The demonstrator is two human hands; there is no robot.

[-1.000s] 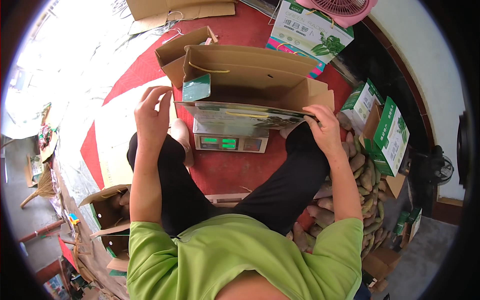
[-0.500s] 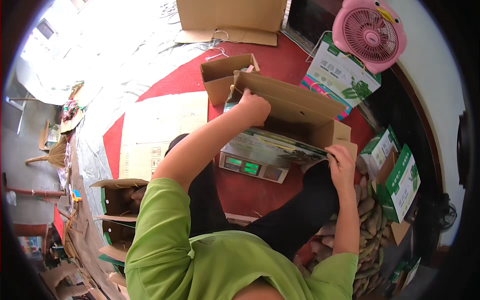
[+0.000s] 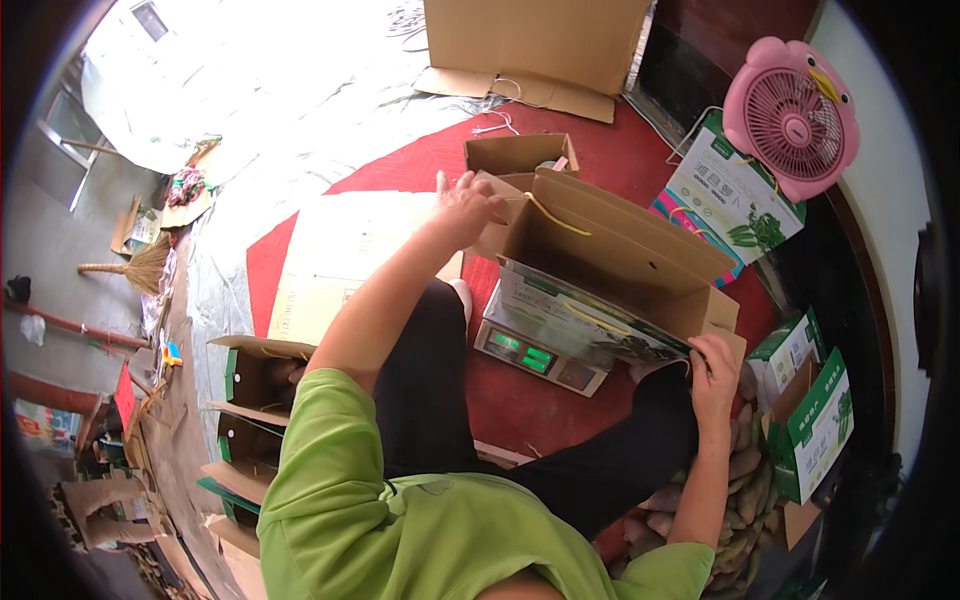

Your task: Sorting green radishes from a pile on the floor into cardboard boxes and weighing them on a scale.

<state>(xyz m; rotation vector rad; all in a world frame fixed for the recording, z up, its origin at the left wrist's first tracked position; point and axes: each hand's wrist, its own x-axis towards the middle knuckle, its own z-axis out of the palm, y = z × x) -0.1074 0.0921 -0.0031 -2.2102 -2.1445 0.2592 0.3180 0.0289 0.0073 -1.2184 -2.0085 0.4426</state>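
- Already, the box (image 3: pixel 610 268) sits open on the scale (image 3: pixel 543 361), at one o'clock from the legs (image 3: pixel 427 400).
- Its end flap (image 3: pixel 493 238) isn't folded in.
- Left hand (image 3: pixel 462 208), at the box's ten o'clock: grip loose, spread; contact I can't tell.
- Right hand (image 3: pixel 712 380): grip pinching the box at four o'clock.
- Roots (image 3: pixel 742 488) lie loose, three o'clock.

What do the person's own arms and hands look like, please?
Short, loose lime-green sleeves, left and right, cover the upper arms and look plain. Both forearms, left and right, are bare. The left fingers and right fingers wear no gloves; I see no watch or bracelet.
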